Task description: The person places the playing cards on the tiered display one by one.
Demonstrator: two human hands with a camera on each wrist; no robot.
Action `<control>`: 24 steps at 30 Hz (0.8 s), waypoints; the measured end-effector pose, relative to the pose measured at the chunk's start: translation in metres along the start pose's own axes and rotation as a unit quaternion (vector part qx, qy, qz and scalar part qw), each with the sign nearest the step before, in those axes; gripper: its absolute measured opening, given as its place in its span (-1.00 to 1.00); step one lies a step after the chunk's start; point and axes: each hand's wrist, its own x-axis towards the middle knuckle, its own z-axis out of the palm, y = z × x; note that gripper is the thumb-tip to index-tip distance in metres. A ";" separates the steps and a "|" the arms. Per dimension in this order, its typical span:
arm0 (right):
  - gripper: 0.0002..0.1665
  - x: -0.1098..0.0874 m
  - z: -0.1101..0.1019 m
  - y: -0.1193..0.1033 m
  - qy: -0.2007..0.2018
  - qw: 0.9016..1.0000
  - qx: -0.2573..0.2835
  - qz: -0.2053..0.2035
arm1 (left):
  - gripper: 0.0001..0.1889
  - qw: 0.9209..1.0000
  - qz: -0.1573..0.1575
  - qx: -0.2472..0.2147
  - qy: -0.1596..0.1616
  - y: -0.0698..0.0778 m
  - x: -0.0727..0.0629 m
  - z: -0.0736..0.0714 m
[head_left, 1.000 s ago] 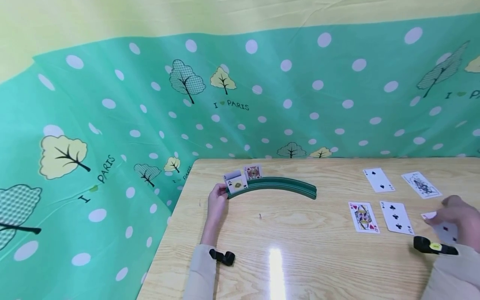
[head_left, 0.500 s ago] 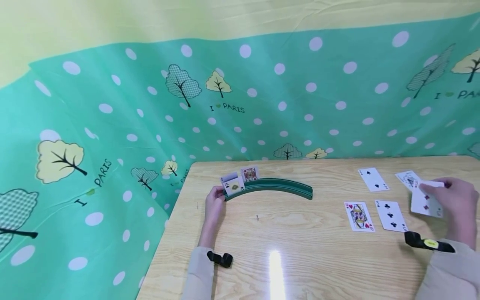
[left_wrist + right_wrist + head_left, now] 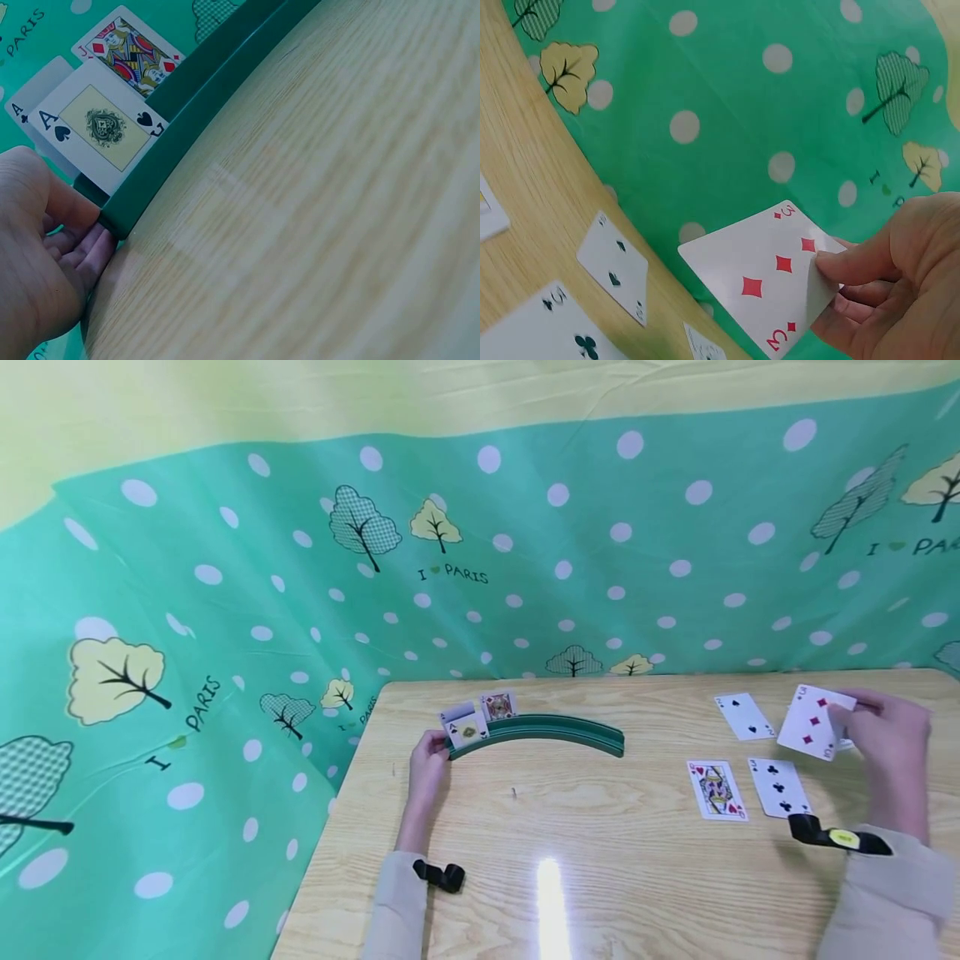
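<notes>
My left hand (image 3: 429,768) grips the left end of a curved green card holder (image 3: 558,725), its fingers at the holder's end in the left wrist view. Upright in the holder stand an ace of spades (image 3: 103,127), another ace (image 3: 46,105) behind it and a jack of diamonds (image 3: 129,54). Over at the right, my right hand (image 3: 888,735) pinches a three of diamonds (image 3: 754,281) between thumb and fingers. The card is raised off the table, its face showing. It covers most of a picture card (image 3: 703,345) lying underneath.
Face up on the wooden table (image 3: 600,852) lie a two of spades (image 3: 745,717), a queen of hearts (image 3: 717,791) and a three of clubs (image 3: 780,787). A green dotted cloth (image 3: 525,568) hangs behind the table and along its left side.
My right hand has picked the three of diamonds up from the table and moved it up and left, over the picture card. My left hand stays at the card holder.
</notes>
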 end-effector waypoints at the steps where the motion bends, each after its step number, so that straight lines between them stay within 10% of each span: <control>1: -0.37 0.000 0.001 -0.001 -0.005 1.000 -0.005 -0.007 | -0.62 1.000 0.000 0.000 0.000 0.000 0.000 0.000; 24: -0.28 -0.012 0.027 -0.028 -0.059 0.994 -0.005 -0.097 | -0.61 1.000 -0.007 0.006 -0.008 -0.003 0.001 -0.002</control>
